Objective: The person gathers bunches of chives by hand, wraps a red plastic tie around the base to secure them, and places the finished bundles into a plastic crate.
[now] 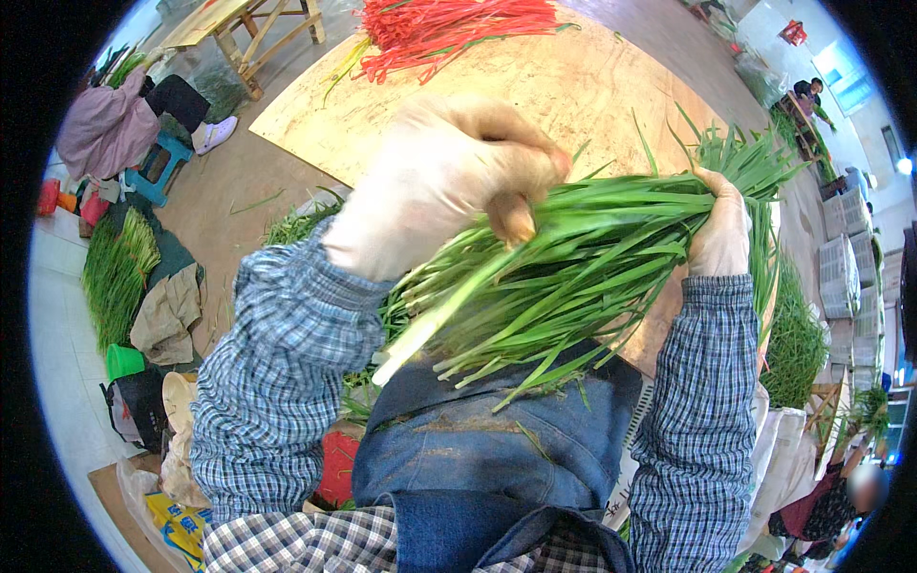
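Note:
A loose bunch of Chinese chives (611, 253), long flat green leaves with pale stem ends, lies across the space above my lap. Its pale ends point to the lower left, its leaf tips to the upper right. My right hand (723, 227) is wrapped round the leafy part, thumb on top. Over the middle of the bunch, my left hand (449, 162) is closed in a pinch on some chives, whose pale ends slant down below its fingertips. Both hands look covered by thin pale gloves. Beneath is my blue denim apron (478, 435), with bits of leaf on it.
Red strips (449, 33) are heaped at the far side of the wooden board (544, 81). More chives lie at the left (119, 277) and right (795, 344). Pale crates (845, 258) are stacked at far right. Other people sit nearby; a blue stool (160, 170) stands at upper left.

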The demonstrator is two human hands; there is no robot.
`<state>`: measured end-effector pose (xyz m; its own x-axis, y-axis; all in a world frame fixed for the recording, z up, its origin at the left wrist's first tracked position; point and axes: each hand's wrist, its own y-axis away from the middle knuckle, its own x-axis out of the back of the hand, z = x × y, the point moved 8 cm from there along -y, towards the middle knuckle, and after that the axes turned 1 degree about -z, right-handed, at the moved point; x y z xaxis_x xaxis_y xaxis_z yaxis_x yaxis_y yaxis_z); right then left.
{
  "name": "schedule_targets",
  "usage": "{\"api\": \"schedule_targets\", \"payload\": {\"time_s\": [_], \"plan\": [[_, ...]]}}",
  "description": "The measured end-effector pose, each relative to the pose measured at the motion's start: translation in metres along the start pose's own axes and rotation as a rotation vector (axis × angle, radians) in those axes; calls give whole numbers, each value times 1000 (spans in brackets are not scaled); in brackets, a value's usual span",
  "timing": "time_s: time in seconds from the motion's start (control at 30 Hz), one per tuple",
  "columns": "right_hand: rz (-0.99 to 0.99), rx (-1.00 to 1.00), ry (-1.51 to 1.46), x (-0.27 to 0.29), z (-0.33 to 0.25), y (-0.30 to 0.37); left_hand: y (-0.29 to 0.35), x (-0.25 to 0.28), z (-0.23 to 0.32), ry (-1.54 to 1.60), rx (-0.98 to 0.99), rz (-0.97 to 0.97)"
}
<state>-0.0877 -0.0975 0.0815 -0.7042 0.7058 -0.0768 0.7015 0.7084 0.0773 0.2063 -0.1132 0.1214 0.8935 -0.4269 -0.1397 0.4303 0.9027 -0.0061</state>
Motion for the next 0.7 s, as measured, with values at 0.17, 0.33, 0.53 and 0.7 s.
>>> {"api": "schedule_targets", "payload": {"time_s": [0.17, 0.33, 0.53, 0.7], "plan": [[69, -55, -73, -13, -9, 14, 2, -48, -5, -578, -660, -111], [13, -56, -68, -29, -12, 33, -2, -75, 4, -627, -671, -120], [62, -70, -69, -25, -12, 29, -10, -30, 34, 73, -388, 66], [-22, -35, -82, -19, 1, 13, 27, 28, 46, 189, -431, 148]]}}
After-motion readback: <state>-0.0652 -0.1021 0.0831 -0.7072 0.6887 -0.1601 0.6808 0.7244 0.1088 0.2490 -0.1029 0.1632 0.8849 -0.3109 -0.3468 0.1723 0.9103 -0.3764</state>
